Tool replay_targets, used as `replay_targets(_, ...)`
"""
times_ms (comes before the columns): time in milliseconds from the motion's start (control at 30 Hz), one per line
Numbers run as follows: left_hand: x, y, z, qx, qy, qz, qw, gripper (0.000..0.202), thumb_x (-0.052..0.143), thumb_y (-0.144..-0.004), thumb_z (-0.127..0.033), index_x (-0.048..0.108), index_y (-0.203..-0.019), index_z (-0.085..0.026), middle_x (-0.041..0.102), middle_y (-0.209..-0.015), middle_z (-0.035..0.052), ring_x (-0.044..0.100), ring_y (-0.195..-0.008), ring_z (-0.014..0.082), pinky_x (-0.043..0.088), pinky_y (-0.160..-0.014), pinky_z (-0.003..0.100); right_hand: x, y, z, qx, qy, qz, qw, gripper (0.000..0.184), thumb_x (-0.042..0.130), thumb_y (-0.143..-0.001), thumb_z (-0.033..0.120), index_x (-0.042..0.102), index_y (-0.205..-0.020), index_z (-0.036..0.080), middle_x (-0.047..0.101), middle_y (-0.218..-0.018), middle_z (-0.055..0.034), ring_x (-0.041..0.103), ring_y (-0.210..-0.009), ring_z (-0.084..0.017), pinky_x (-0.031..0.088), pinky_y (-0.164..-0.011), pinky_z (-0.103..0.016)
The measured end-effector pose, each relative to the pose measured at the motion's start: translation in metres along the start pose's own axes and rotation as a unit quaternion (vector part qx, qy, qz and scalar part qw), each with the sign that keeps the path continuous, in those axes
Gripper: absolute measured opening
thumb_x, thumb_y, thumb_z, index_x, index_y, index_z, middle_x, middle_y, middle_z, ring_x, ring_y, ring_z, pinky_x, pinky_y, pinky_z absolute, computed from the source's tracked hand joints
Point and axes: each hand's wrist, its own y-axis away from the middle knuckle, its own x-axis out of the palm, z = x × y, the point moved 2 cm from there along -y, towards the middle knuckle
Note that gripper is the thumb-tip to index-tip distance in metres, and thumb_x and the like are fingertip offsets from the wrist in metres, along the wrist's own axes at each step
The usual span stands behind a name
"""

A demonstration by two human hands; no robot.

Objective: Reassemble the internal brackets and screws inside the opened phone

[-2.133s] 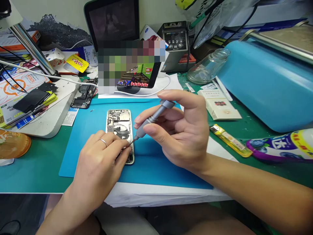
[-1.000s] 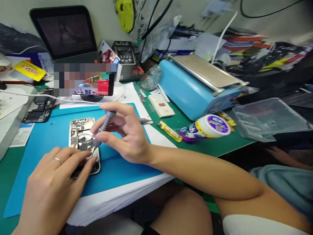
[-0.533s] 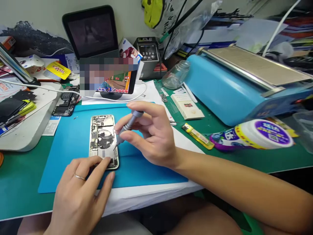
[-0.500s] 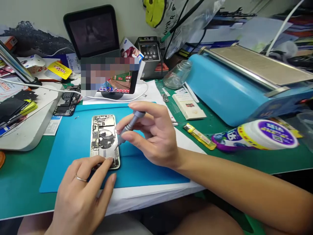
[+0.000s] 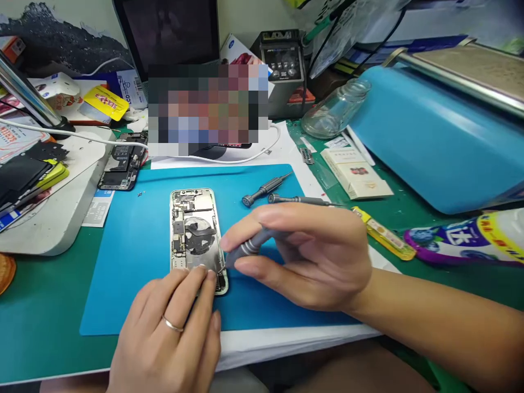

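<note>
An opened phone (image 5: pixel 200 218) with its inner parts bare lies on the blue mat (image 5: pixel 126 245). Across its lower end rest the outstretched fingertips of my left hand (image 5: pixel 172 322), which bears a ring; they cover part of that end. My right hand (image 5: pixel 311 256) is closed around a grey screwdriver (image 5: pixel 248 246), held at a slant with its tip at the phone's lower right side, close to my left fingertips. Behind my right hand, two more screwdrivers lie on the mat, one screwdriver (image 5: pixel 266 189) farther back and another screwdriver (image 5: pixel 295 200) partly behind my fingers.
Tiny loose screws (image 5: pixel 141 194) lie at the mat's upper left. Another opened phone (image 5: pixel 123 164) sits beyond it. On the right are a cigarette box (image 5: pixel 356 172), a yellow packet (image 5: pixel 385 234), a purple bottle (image 5: pixel 454 237), a glass jar (image 5: pixel 338 112) and a blue machine (image 5: pixel 434 136).
The view has shifted, bringing two screwdrivers on the mat into sight. My right hand has tilted the screwdriver flatter, and its tip is now lower along the phone's right side, nearer my left fingers.
</note>
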Motion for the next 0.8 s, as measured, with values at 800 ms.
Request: replay_targets(800,0.006,0.007,0.009,0.026,-0.015,0.019,0.999,0.037,0.065,-0.094,-0.009,0.064,-0.131,-0.007,0.065,-0.135,0.0121,0.061,-0.121,0.0291,0.052,-0.096,0.043,0.003,0.002,0.003,0.022,0.024,0.031,0.999,0.052,0.062,-0.095,0.003,0.048,-0.144,0.015,0.075,-0.109,-0.0125,0.074,-0.105,-0.017,0.064,-0.091,-0.028)
